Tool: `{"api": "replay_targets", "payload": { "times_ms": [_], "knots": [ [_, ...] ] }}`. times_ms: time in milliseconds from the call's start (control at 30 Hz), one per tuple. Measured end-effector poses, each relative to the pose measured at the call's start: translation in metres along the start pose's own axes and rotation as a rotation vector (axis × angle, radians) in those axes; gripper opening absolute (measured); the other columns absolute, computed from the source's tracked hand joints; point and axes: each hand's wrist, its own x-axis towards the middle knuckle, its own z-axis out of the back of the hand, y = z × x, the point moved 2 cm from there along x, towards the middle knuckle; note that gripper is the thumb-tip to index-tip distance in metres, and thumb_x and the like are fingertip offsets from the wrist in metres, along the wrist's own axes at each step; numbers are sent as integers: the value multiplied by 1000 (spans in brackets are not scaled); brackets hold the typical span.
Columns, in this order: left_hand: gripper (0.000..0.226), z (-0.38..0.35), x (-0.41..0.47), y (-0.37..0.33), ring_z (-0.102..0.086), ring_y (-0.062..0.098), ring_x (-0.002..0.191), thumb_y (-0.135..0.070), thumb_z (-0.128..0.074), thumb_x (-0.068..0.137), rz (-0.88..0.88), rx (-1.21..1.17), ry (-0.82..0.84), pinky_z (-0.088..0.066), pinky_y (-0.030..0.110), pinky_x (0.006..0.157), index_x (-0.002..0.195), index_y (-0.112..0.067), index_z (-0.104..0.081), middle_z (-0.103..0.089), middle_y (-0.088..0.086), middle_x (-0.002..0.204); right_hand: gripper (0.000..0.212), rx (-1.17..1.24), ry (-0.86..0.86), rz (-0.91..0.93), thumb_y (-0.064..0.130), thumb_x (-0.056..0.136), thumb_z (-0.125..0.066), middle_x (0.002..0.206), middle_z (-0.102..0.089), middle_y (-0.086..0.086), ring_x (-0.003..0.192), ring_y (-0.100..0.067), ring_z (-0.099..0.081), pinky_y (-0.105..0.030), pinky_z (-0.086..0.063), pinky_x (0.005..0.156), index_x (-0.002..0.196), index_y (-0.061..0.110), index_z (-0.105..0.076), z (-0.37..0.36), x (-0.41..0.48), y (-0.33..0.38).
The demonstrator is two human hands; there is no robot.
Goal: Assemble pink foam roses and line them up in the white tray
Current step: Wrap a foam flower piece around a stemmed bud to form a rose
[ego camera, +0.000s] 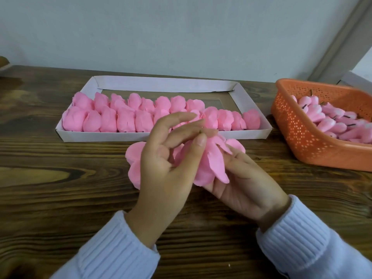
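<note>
A pink foam rose [209, 164] with loose petals is held between both hands above the wooden table, in front of the white tray [161, 135]. My left hand [169, 162] pinches its top with thumb and fingertips, where a small dark stem tip shows. My right hand [245, 178] cups the rose from below, fingers curled around the petals. More pink petals [134, 156] spread out to the left behind my left hand. Two rows of finished pink roses [112, 115] lie in the tray; the front row reaches the tray's right end.
An orange perforated basket [302, 133] at the right holds several pink foam buds [330, 121] with dark stems. The far strip of the tray [161, 85] is bare. A grey wall stands behind the table.
</note>
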Motion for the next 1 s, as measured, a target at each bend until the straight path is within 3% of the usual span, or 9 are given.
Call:
{"api": "replay_targets", "payload": {
  "times_ms": [233, 367, 433, 500, 600, 700, 900, 1000],
  "knots": [
    [22, 3, 1, 2, -70, 11, 95, 1, -58, 89, -50, 131, -66, -50, 22, 87, 109, -3, -54, -71, 9, 98, 37, 62, 48, -52, 20, 80, -63, 114, -67, -12, 100, -26, -67, -39, -57, 84, 114, 6, -68, 1, -1, 7],
    [19, 4, 0, 3, -69, 12, 96, -1, -58, 89, -102, 244, -73, -51, 29, 90, 107, -8, -54, -71, 2, 94, 70, 33, 52, -31, 19, 71, -76, 116, -60, -15, 97, -30, -64, -41, -58, 82, 132, -1, -49, 5, -3, 12],
    [17, 5, 0, 3, -69, 11, 96, -3, -59, 92, -145, 301, -70, -51, 29, 89, 106, -10, -53, -71, 1, 93, 61, -40, 26, -6, 17, 70, -79, 102, -67, -11, 83, -25, -69, -37, -59, 72, 124, 4, -54, 4, -4, 11],
    [17, 5, 0, 1, -68, 9, 95, -5, -57, 91, -186, 345, -56, -51, 26, 87, 107, -9, -53, -69, -2, 93, 50, -106, -20, 1, 16, 75, -69, 96, -69, -9, 77, -21, -70, -33, -59, 67, 122, 7, -54, 4, -4, 9],
    [18, 4, 0, 1, -67, 5, 92, -6, -55, 90, -218, 380, -37, -50, 21, 84, 108, -11, -53, -68, -4, 93, 42, -182, -28, -8, 20, 81, -59, 99, -69, -8, 81, -20, -70, -36, -60, 75, 121, 10, -55, 4, -5, 5],
    [20, 3, -1, 0, -66, 2, 91, -7, -55, 89, -220, 399, -26, -49, 17, 82, 108, -13, -53, -67, -7, 94, 34, -221, 10, 30, 16, 77, -66, 98, -69, -7, 83, -18, -70, -35, -59, 75, 110, 17, -67, 2, -6, 1],
    [33, -3, -1, 1, -68, 18, 88, -24, -62, 85, -21, 209, 142, -52, 27, 84, 115, -19, -51, -67, -3, 91, 39, -252, 29, 82, 7, 77, -66, 90, -69, -7, 83, -16, -69, -29, -58, 75, 114, 19, -69, 2, -6, -3],
    [39, -6, -1, 3, -66, 9, 86, -15, -71, 79, 18, 254, 138, -49, 18, 82, 110, -29, -52, -65, -10, 87, 42, -251, 40, 89, 6, 77, -66, 85, -69, -3, 82, -11, -68, -26, -57, 75, 117, 19, -70, -2, -6, -3]
  ]
}}
